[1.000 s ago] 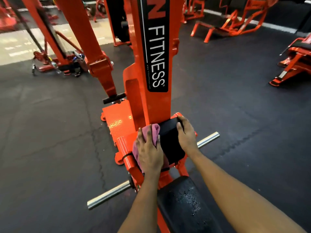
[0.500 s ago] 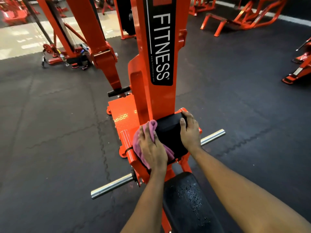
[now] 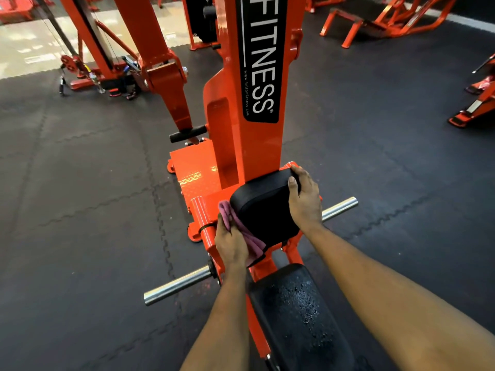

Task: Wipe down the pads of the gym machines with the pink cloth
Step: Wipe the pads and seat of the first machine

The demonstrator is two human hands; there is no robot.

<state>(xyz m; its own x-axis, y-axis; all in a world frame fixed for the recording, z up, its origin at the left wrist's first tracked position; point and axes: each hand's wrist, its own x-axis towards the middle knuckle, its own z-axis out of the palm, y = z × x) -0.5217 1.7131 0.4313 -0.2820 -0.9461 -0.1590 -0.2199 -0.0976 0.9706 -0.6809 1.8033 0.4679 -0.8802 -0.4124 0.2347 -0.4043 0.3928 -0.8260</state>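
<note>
Sliding off the front of the small black pad (image 3: 263, 207), the left hand (image 3: 231, 245) now sits lower, at the pad's left edge, so much more of the pad shows than half a second ago. Its fingers are curled around the pink cloth (image 3: 253, 243) and push it against the pad's side. One end of the cloth sticks up above the fingers, and the rest hangs down under the palm. The right hand (image 3: 304, 202) has stayed on the pad's right edge. Its thumb lies on the front and its fingers wrap around the far side, holding on tight. The pad sits in the middle of the frame, at the foot of a tall orange post (image 3: 257, 145) with a black label (image 3: 261, 62) that says FITNESS in white. A shiny silver bar (image 3: 178, 285) sticks out at the lower left of the pad, and its other end shows just right of the right hand. Below the hands, at the bottom of the frame, is a long black pad (image 3: 297, 317) with wet drops on it. Dark floor mats (image 3: 80, 210) lie all around. More orange machines (image 3: 388, 20) stand at the upper right and upper left.
</note>
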